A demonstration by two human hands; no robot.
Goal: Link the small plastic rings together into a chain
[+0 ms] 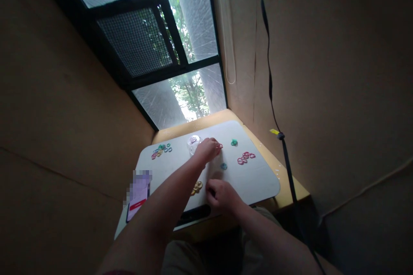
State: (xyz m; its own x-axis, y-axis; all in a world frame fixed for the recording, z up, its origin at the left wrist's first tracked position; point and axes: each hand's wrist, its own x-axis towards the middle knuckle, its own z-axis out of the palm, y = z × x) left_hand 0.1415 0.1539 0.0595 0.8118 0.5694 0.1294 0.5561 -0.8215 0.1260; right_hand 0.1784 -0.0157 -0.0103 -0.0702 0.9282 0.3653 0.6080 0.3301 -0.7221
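Note:
My left hand [209,149] reaches to the far middle of the white board [258,180], its fingers closed at a red ring [220,146]. Beside it is a round clear container [194,141]. My right hand [221,193] rests near the front edge with fingers curled; what they hold, if anything, is hidden. Yellow rings [196,187] lie just left of it. A blue ring pile [223,166] sits between the hands, green rings [234,142] lie farther back, and several red rings [246,157] are at the right. A mixed-colour pile [161,151] lies at the far left.
A phone [138,200] lies at the board's left edge. Under the board is a yellow wooden surface [290,187]. A window [180,90] stands behind, and a dark strap [270,73] hangs down at the right.

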